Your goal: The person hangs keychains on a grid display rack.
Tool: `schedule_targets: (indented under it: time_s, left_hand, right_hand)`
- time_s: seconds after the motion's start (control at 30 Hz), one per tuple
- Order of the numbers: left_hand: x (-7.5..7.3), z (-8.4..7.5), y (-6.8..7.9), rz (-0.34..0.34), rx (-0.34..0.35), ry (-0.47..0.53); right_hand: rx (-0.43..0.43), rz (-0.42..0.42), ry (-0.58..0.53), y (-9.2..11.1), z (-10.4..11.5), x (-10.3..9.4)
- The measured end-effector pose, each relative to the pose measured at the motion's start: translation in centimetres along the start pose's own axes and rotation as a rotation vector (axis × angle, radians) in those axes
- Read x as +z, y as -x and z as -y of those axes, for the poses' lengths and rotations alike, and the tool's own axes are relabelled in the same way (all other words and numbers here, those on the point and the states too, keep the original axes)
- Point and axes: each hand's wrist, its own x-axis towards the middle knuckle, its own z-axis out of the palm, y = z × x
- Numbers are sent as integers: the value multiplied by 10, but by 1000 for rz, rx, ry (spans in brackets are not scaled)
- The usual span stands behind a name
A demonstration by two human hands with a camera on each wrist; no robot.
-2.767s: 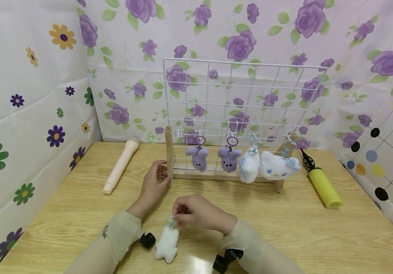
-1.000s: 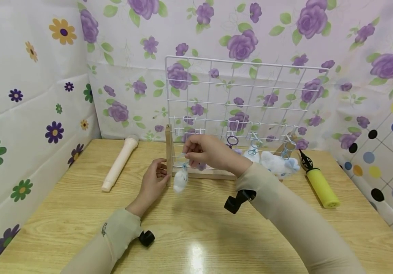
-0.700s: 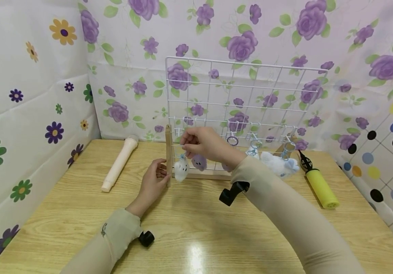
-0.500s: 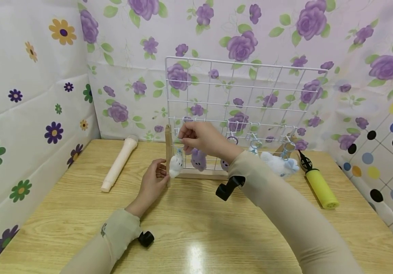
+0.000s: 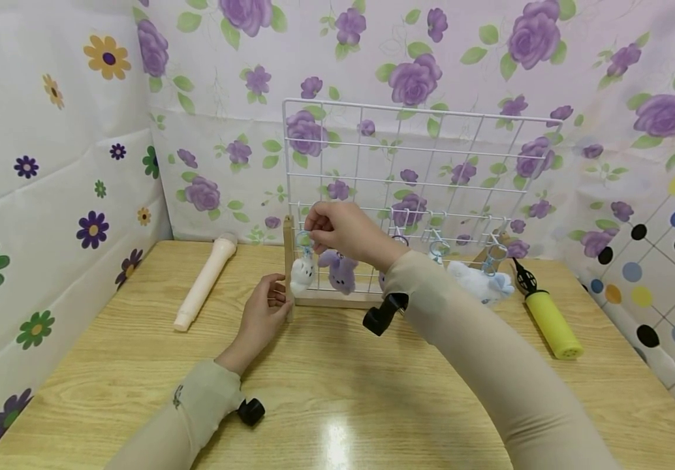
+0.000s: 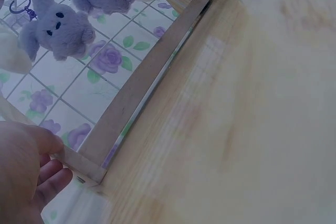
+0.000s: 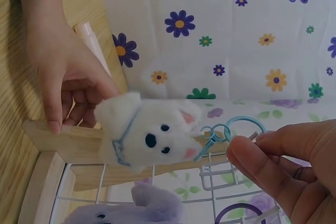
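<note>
My right hand (image 5: 346, 232) pinches the light-blue key ring (image 7: 245, 118) of a white plush keychain (image 5: 302, 275). In the right wrist view the plush dog (image 7: 149, 135), with pink ears and a blue bow, dangles from that ring close to a white wire hook (image 7: 218, 184). My left hand (image 5: 262, 308) holds the left wooden foot (image 6: 84, 164) of a white wire grid rack (image 5: 414, 177), thumb in front and fingers behind. Just right of the white plush hang two purple plush keychains; the nearer one (image 5: 340, 273) shows fully, the other is mostly behind my right wrist.
Further right on the rack hangs a white-and-blue plush (image 5: 478, 282), with another largely covered by my sleeve. A pale pink microphone-shaped tube (image 5: 205, 284) lies on the table's left. A yellow hand pump (image 5: 551, 320) lies at the right.
My right hand has lifted the white plush keychain from the tabletop up to the rack's left end, rising and shifting slightly left lately. My left hand stays on the stand.
</note>
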Motion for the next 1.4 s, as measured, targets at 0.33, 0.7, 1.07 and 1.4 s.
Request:
schedule_targets:
  time_s: [0.33, 0.7, 1.07, 1.4]
  left_hand:
    - [-1, -1, 0, 1, -5, 21]
    - [-1, -3, 1, 9, -12, 12]
    - [-1, -3, 1, 14, -30, 10]
    - [0, -2, 1, 7, -21, 8]
  right_hand:
    - [31, 27, 57, -6, -1, 1]
    - [26, 17, 92, -8, -2, 1]
    - [6, -1, 172, -7, -2, 0]
    - [-20, -16, 184, -3, -1, -2]
